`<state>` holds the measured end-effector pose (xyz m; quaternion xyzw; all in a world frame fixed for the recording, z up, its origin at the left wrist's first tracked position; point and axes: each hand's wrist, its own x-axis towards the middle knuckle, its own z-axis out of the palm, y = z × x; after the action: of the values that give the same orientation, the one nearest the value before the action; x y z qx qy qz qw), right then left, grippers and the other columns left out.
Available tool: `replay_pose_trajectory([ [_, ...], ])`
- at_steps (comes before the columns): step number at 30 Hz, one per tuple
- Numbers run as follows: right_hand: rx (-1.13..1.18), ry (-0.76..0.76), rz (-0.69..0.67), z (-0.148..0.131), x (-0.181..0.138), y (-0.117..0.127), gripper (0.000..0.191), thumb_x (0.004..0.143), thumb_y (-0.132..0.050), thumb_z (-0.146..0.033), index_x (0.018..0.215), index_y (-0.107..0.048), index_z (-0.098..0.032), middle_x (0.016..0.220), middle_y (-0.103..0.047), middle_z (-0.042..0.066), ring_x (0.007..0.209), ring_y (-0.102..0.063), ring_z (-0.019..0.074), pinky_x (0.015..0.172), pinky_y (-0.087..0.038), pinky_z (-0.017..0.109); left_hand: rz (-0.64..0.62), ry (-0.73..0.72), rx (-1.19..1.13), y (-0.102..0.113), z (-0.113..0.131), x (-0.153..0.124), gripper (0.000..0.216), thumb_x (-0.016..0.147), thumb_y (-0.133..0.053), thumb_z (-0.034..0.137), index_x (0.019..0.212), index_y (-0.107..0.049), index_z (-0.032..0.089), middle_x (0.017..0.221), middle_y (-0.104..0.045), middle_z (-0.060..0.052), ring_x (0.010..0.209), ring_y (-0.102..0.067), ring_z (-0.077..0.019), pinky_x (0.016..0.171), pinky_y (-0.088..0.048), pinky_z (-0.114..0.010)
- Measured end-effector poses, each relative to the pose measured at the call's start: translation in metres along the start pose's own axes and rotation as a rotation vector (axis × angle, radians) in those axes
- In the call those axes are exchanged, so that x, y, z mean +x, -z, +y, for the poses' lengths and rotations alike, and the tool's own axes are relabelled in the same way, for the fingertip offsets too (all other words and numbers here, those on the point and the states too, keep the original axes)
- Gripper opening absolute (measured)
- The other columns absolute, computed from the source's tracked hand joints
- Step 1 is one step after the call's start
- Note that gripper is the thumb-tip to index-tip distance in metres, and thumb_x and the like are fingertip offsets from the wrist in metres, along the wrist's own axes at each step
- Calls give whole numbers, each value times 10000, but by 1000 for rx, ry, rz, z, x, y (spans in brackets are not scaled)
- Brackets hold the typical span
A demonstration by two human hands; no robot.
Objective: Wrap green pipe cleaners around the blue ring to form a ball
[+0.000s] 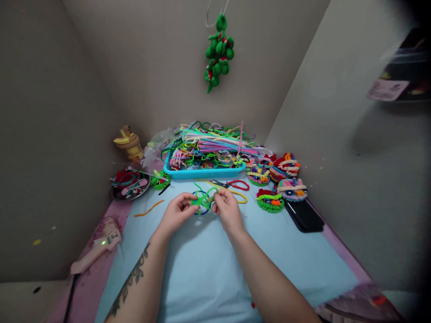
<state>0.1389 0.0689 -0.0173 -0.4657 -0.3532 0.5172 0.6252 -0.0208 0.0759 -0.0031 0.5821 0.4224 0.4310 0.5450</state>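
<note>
My left hand and my right hand meet over the pale blue table cover. Both pinch a tangle of green pipe cleaner, with a blue loop showing under it. The fingers of each hand are closed on the green strands. Just beyond the hands lie red-handled scissors and a yellow pipe cleaner. An orange pipe cleaner lies to the left of my left hand.
A turquoise tray heaped with coloured pipe cleaners stands at the back. Several finished round pipe-cleaner pieces sit at the right beside a black phone. A metal dish, a pink glue gun and a yellow figure are at the left. A green ornament hangs above.
</note>
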Motion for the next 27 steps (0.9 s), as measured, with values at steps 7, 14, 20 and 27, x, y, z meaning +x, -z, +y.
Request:
replay_pose_trajectory([
  [7, -110, -84, -236, -5, -6, -3, 205, 738, -551, -368, 702, -430, -207, 345, -422, -108, 283, -326, 51, 332, -201, 165, 22, 0, -17, -1, 2, 1, 283, 674, -684, 261, 907, -564, 153, 705, -593, 5, 643, -555, -105, 628, -431, -227],
  [14, -43, -26, -332, -4, -7, -5, 372, 631, -663, -225, 935, -449, -226, 674, -583, -57, 497, -500, 74, 472, -371, 181, 129, -91, 172, -3, -1, 1, 255, 700, -647, 296, 904, -579, 160, 622, -509, 33, 548, -451, -88, 527, -337, -206],
  [20, -85, 19, -217, 8, -6, -8, 418, 605, -662, -151, 951, -440, -229, 708, -584, -40, 692, -573, 132, 647, -434, 235, 168, -166, 318, -7, -3, 0, 211, 715, -621, 290, 884, -610, 165, 565, -425, 50, 507, -373, -83, 492, -277, -209],
  [27, -99, 61, -52, 10, -9, -11, 397, 634, -606, -150, 978, -428, -238, 918, -553, -9, 607, -543, 83, 588, -429, 216, 190, -146, 225, -8, -7, 2, 237, 719, -621, 297, 908, -583, 160, 578, -441, 49, 510, -380, -78, 493, -287, -203],
])
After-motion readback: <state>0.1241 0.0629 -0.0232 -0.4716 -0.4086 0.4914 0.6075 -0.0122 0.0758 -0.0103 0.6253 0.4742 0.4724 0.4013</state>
